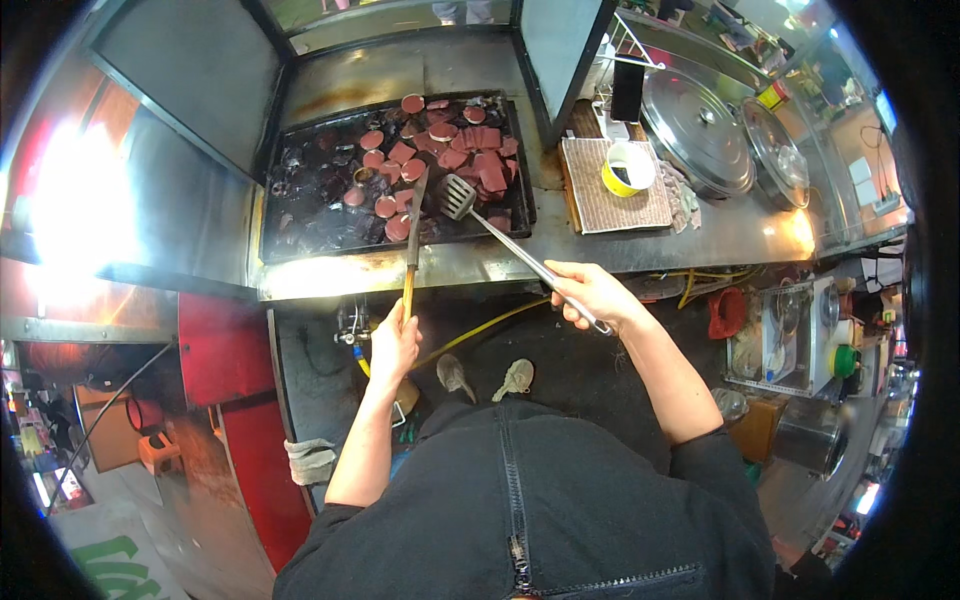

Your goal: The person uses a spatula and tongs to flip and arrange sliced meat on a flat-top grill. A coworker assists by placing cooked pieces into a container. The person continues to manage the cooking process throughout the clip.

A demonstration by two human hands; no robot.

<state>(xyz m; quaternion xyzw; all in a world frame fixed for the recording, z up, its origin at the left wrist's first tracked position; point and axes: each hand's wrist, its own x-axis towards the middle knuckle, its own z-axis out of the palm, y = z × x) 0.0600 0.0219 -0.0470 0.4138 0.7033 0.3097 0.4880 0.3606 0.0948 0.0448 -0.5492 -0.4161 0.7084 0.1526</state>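
Note:
My left hand (394, 343) grips the yellow handle of a long, narrow metal spatula (417, 225). Its blade reaches over the black griddle (311, 217), among reddish round and square food slices (412, 169). In my right hand (589, 294) is the steel handle of a slotted turner (458, 196), its head low over the griddle just right of the spatula blade. A thicker heap of reddish slices (490, 171) covers the griddle's right side, partly overlapping. Dark, glossy pieces (352, 223) lie across the left and front; what they are is unclear.
Metal panels (202, 90) flank the griddle. On the right, a yellow-rimmed paper tub (628, 169) stands on a cloth-covered board (592, 206), near a phone (627, 88) and large lidded pots (697, 131). A yellow hose (487, 328) runs below the counter edge (337, 276).

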